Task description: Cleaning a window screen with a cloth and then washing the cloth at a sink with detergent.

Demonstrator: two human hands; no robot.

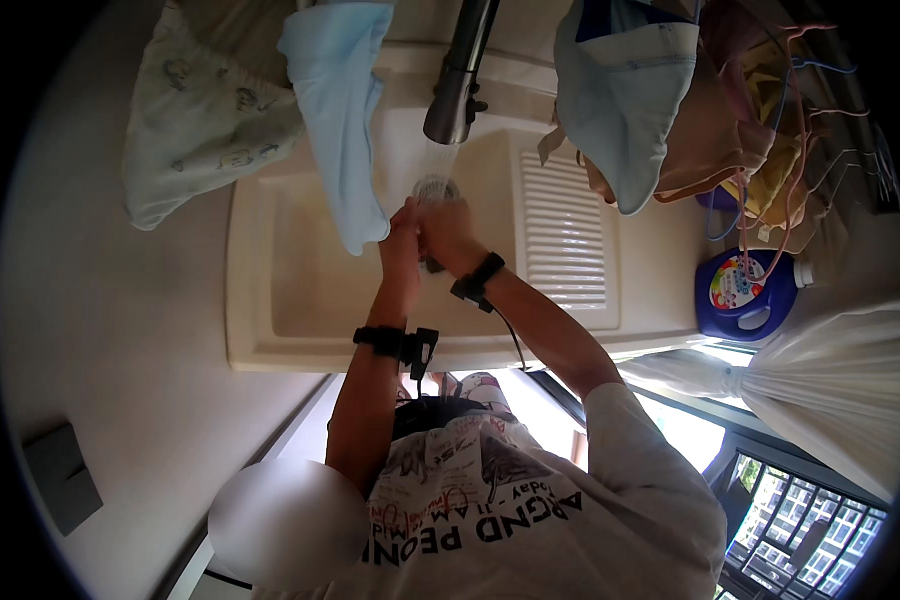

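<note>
My left hand (pixel 400 238) and my right hand (pixel 448 227) meet over the basin of a cream laundry sink (pixel 322 292). Their fingers are bent close together. A round, greyish, patterned object (pixel 436 187) shows just beyond the fingers; blur hides whether I hold it or it lies below. Spray falls onto this spot from a dark metal faucet (pixel 450 112). Part of a dark thing (pixel 432 265) shows between my wrists, too covered to name. Each forearm wears a black strap with a small device and a cable.
A ribbed washboard (pixel 564 232) is moulded into the sink's right side. Light-blue cloth (pixel 337 127), a patterned pale garment (pixel 209 127) and another blue garment (pixel 626 112) hang overhead. Pink hangers (pixel 799 150) hang at right, above a blue detergent bottle (pixel 746 296). A white curtain (pixel 825 367) is gathered nearby.
</note>
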